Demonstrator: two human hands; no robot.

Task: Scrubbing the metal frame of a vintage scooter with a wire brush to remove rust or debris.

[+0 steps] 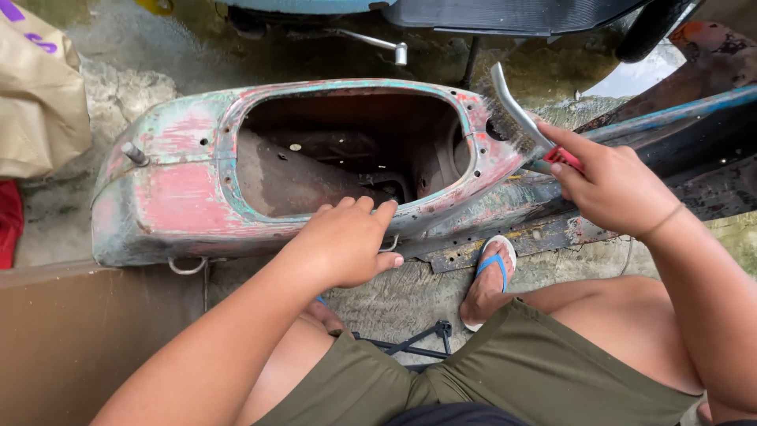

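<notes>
An old scooter body shell (169, 193), with worn red and teal paint and a large open cavity, lies on its side on the wet concrete. My left hand (347, 241) rests on its near rim, fingers curled over the edge. My right hand (607, 181) grips the red handle of a scraper tool (520, 114). The tool's curved metal blade points up and left, near the shell's right end by a round hole.
A tan bag (39, 95) sits at the far left. A brown box wall (87, 339) fills the lower left. Another vehicle's underside (473, 16) spans the top. My foot in a blue sandal (490, 276) rests beside rusty metal frame parts (694, 118).
</notes>
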